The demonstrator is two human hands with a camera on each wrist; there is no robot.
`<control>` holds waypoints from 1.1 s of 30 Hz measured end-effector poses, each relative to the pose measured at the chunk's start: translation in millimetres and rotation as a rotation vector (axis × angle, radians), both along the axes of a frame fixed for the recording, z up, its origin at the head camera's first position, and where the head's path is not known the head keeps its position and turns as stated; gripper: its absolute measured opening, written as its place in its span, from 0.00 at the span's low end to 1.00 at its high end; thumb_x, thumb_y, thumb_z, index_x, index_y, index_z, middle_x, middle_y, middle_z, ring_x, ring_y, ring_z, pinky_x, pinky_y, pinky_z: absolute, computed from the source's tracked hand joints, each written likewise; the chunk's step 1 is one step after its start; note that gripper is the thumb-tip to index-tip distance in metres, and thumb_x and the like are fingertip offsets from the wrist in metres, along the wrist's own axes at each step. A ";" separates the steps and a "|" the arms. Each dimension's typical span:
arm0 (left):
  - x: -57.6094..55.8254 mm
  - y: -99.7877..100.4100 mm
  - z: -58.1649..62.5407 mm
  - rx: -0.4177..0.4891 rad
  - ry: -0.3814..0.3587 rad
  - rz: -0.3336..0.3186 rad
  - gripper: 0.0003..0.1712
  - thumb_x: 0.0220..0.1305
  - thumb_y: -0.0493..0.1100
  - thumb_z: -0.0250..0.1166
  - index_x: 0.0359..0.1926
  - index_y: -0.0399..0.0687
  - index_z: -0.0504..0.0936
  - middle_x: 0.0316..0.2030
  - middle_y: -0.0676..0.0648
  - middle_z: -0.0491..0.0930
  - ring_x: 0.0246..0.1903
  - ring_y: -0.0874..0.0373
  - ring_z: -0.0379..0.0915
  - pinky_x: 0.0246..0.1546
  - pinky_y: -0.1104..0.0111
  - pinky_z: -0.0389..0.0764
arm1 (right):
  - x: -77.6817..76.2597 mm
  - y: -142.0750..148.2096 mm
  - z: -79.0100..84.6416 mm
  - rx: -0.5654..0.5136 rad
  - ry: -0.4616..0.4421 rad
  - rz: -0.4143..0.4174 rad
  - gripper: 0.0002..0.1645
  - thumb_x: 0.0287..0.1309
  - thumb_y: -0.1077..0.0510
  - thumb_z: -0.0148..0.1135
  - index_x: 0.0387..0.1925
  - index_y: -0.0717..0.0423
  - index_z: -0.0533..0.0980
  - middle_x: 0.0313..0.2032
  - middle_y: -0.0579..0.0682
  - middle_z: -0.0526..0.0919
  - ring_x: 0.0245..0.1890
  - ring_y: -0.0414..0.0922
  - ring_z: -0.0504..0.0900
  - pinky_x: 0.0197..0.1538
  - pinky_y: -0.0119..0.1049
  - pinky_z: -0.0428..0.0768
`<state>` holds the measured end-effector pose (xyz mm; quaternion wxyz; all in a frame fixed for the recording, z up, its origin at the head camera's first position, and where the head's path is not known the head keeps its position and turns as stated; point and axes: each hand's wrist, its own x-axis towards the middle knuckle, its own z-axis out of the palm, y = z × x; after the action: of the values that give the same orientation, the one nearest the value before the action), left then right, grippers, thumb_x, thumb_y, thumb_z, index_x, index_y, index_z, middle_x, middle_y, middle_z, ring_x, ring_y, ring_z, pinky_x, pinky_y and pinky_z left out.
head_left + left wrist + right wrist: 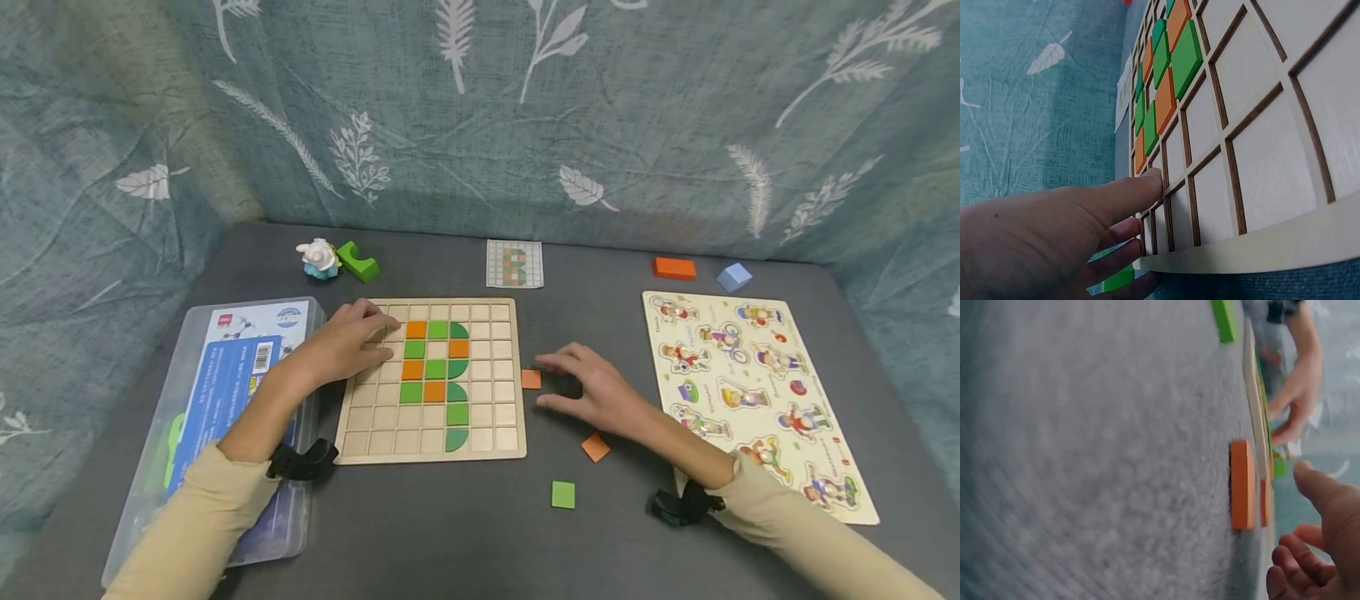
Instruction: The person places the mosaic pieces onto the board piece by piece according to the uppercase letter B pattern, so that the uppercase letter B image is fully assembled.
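Note:
A wooden grid board (pixel 495 417) holds orange, light green and dark green tiles, several with rounded edges, in its middle columns. At the board's left side lies my left hand (pixel 348 346), its fingertips over the upper left squares and nothing held. In the left wrist view the thumb (pixel 1147 184) rests at the grid's squares. My right hand (pixel 592 387) hovers right of the board, thumb and fingers parted, facing an orange tile (pixel 531 379) by the board's right edge. Another orange tile (pixel 596 447) lies below this hand, and a light green tile (pixel 563 494) sits nearer the front.
A small pattern card (pixel 514 264) lies behind the board. To the left is a plastic case (pixel 288 533); to the right, a picture puzzle board (pixel 712 375). Along the back stand a toy figure (pixel 320 259), a green arch block (pixel 358 262), an orange block (pixel 674 268) and a blue block (pixel 734 277).

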<state>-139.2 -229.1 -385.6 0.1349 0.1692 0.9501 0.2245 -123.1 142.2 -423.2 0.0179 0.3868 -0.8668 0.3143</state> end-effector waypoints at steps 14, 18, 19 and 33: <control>1.5 -1.9 -0.8 0.013 0.016 -0.008 0.23 0.67 0.41 0.62 0.61 0.41 0.75 0.54 0.37 0.68 0.48 0.45 0.61 0.45 0.54 0.68 | -20.4 0.8 -18.0 0.063 -0.069 -0.041 0.31 0.51 0.48 0.73 0.57 0.52 0.77 0.41 0.47 0.77 0.39 0.39 0.74 0.42 0.36 0.74; 0.8 -1.7 -0.6 0.003 0.018 -0.009 0.23 0.67 0.41 0.62 0.62 0.42 0.75 0.54 0.37 0.68 0.48 0.45 0.62 0.45 0.54 0.68 | -20.6 -0.6 -18.2 0.086 -0.044 -0.044 0.31 0.51 0.47 0.73 0.56 0.51 0.78 0.41 0.47 0.76 0.38 0.38 0.73 0.41 0.35 0.74; 0.8 -1.5 -0.4 0.001 0.018 -0.011 0.23 0.67 0.42 0.62 0.62 0.42 0.75 0.55 0.37 0.68 0.48 0.45 0.62 0.45 0.53 0.68 | -20.6 -1.1 -18.5 0.092 -0.040 -0.048 0.31 0.50 0.46 0.73 0.56 0.51 0.78 0.40 0.47 0.76 0.37 0.38 0.73 0.40 0.35 0.73; 0.7 -1.8 -0.1 -0.011 0.009 -0.005 0.24 0.67 0.42 0.62 0.62 0.43 0.74 0.55 0.38 0.67 0.48 0.45 0.62 0.46 0.53 0.68 | -21.0 -4.7 -18.5 0.124 -0.016 -0.081 0.30 0.50 0.44 0.73 0.54 0.49 0.79 0.39 0.46 0.76 0.35 0.38 0.71 0.37 0.32 0.70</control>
<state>-138.5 -230.9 -385.8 0.1323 0.1719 0.9515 0.2183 -144.1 137.5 -441.7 -0.0006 0.3491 -0.8997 0.2620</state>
